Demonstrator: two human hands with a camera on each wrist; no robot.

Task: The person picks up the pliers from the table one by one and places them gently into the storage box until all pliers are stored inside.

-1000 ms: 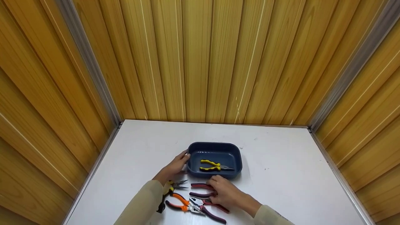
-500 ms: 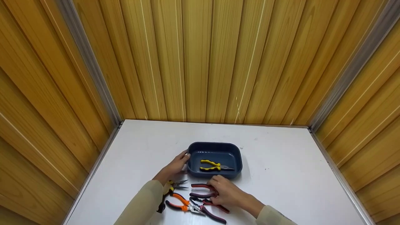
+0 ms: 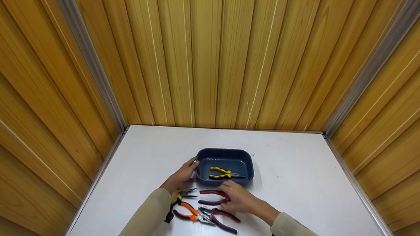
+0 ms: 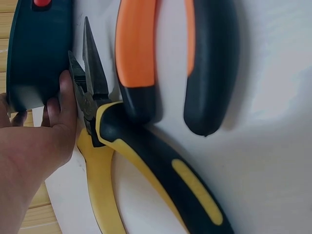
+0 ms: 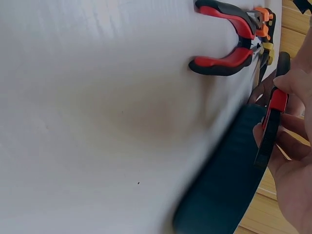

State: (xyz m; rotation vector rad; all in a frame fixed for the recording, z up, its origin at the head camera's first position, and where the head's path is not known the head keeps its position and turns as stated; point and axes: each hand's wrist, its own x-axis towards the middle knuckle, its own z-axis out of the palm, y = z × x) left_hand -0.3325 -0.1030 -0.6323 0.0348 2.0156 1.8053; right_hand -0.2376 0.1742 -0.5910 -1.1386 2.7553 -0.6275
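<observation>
A dark blue box stands on the table, and my left hand grips its left wall. Inside it lies a yellow-and-black pair of long-nose pliers. Just in front of the box, my right hand pinches red-and-black pliers, whose spread handles point left in the head view; my fingers hide their jaws there. Similar red-and-black pliers rest on the table below that hand. Beside them lie orange-and-black pliers. Another yellow-and-black pair of long-nose pliers sits below my left hand, partly covered by my sleeve.
The white table extends to both sides and behind the box. Wood-patterned panels enclose it at the back, left and right. The orange pliers and the lower red pliers touch or overlap at their jaws.
My right hand has risen slightly with the red-and-black pliers, widening the gap to the pliers below. My left hand has stayed on the box.
</observation>
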